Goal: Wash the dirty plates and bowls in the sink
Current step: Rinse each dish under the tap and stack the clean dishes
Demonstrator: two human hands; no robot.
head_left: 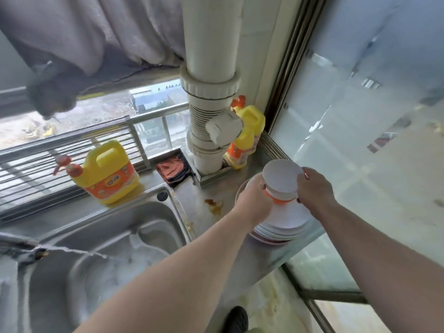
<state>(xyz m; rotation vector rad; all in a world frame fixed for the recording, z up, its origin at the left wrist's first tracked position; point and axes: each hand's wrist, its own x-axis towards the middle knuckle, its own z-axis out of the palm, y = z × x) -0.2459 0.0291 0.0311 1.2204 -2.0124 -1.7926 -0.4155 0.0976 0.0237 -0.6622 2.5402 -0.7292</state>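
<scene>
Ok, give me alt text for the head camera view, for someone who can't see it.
Both hands, left hand and right hand, grip an upturned white bowl above a stack of plates on a steel counter. A steel sink lies to the left, with yellow detergent jugs behind.

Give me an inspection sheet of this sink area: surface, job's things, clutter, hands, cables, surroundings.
Surface: steel counter with brown spill stains.
Job's things: bowl stack, upside down, on the plate stack; sink holds foamy water.
Clutter: yellow detergent jug, two yellow bottles, orange cloth.
Hands: left hand and right hand grip the bowl stack's sides.
Cables: nothing seen.
Surroundings: white drainpipe, window, hanging grey cloth.
</scene>
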